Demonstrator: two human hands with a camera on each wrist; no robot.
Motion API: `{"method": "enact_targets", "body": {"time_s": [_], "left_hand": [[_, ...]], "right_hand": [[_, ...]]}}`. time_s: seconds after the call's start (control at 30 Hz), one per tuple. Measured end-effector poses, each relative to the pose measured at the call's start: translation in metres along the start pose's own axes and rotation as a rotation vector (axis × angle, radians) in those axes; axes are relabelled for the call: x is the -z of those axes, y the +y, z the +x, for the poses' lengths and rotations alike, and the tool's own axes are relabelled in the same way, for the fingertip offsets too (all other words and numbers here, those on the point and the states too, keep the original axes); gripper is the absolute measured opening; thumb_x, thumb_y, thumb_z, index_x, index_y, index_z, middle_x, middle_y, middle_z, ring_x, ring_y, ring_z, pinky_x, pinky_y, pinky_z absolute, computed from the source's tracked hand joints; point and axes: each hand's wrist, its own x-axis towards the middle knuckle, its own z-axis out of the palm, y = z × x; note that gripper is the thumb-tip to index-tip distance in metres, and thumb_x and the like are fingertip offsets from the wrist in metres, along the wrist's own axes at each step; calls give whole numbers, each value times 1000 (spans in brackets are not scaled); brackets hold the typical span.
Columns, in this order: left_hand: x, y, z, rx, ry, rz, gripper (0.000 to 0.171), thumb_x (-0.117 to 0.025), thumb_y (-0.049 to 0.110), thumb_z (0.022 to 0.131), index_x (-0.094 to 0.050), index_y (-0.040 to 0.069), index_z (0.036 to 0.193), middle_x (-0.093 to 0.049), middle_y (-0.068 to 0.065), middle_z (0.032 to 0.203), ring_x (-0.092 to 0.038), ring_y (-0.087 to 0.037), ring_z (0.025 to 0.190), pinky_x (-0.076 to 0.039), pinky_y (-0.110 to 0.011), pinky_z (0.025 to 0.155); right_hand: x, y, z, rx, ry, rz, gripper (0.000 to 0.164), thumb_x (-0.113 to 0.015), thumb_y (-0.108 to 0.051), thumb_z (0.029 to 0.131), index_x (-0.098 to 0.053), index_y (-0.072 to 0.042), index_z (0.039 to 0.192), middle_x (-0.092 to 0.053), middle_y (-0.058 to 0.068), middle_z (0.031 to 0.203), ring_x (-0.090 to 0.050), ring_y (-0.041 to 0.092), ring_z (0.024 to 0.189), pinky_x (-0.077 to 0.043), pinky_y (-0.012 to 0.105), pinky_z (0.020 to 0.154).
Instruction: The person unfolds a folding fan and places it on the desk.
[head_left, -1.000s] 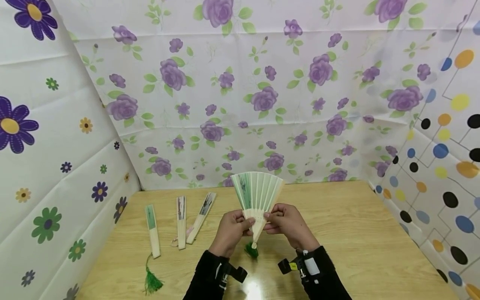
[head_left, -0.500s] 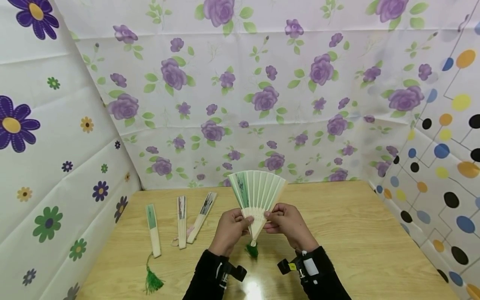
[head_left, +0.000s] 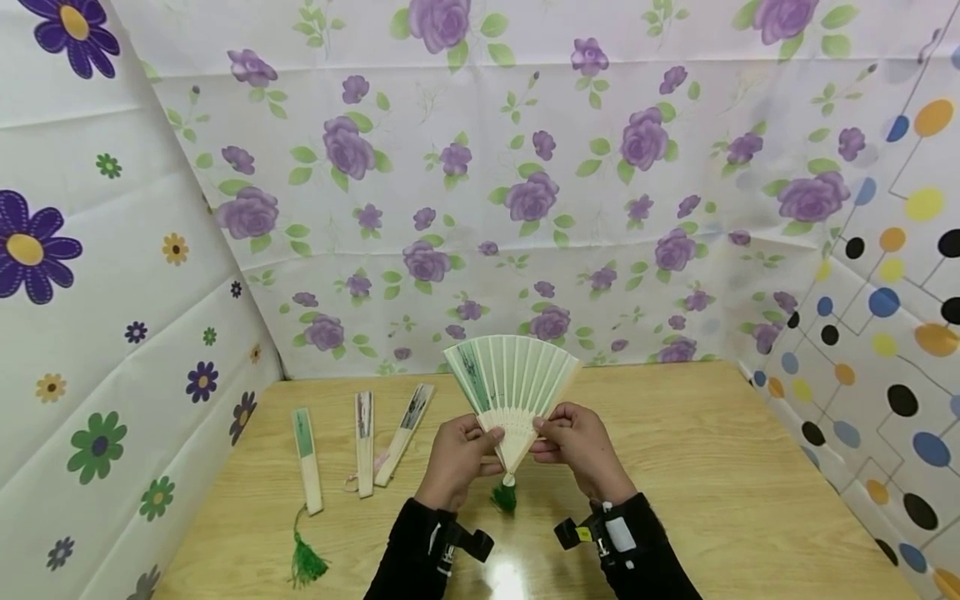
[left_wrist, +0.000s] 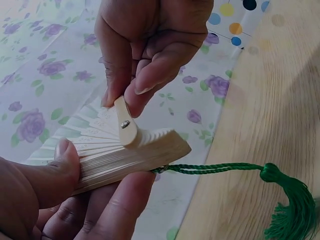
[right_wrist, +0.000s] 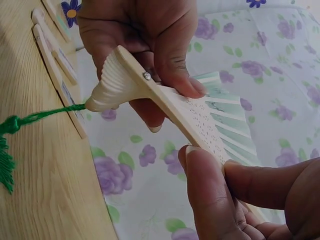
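At lower center, left hand (head_left: 457,460) and right hand (head_left: 583,446) pinch opposite edges of a partly spread pale-green fan (head_left: 525,379), its green tassel (head_left: 505,498) below; three folded fans (head_left: 364,446) lie on the table (head_left: 750,500) at lower left.

The person's two black-sleeved forearms (head_left: 408,550) slant inward over the bench (head_left: 712,500) toward its far edge. The left hand (head_left: 457,460) pinches, fingers curled under its thumb; near it the right hand (head_left: 581,446) pinches too, thumbs pointing toward each other.
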Motion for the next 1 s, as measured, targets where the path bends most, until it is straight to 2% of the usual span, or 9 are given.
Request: {"method": "enact_targets", "body": {"time_s": [0.37,0.6,0.83,1.0], "left_hand": [[1,0,0,11,-8,-19,26,-66,9,116,-73,-3,139,-73,-3,96,-78,-15,93,-74,-31,81],[0,0,-1,4,-2,-23,31,-67,9,116,-71,-3,144,-78,-7,104,-78,-15,94,-74,-31,82],[-1,-1,-1,-2,4,-35,33,-67,8,116,-70,-4,146,-79,-12,110,-79,-14,93,-74,-30,82],[-1,-1,1,-9,12,-50,32,-66,7,116,-71,-5,145,-80,-10,109,-80,-14,94,-73,-28,80]], "right_hand": [[6,0,1,4,-51,-6,18,-73,-10,112,-64,5,114,-80,4,91,-82,16,84,-75,31,81],[10,0,2,6,-100,-1,18,-73,-11,113,-65,5,112,-80,3,92,-83,12,85,-74,30,83],[8,-2,0,-2,-83,20,16,-72,-10,114,-63,3,109,-79,4,92,-83,11,83,-74,30,83],[8,-2,0,-14,-66,28,15,-71,-9,114,-62,2,109,-78,4,91,-81,12,83,-74,30,84]]}}
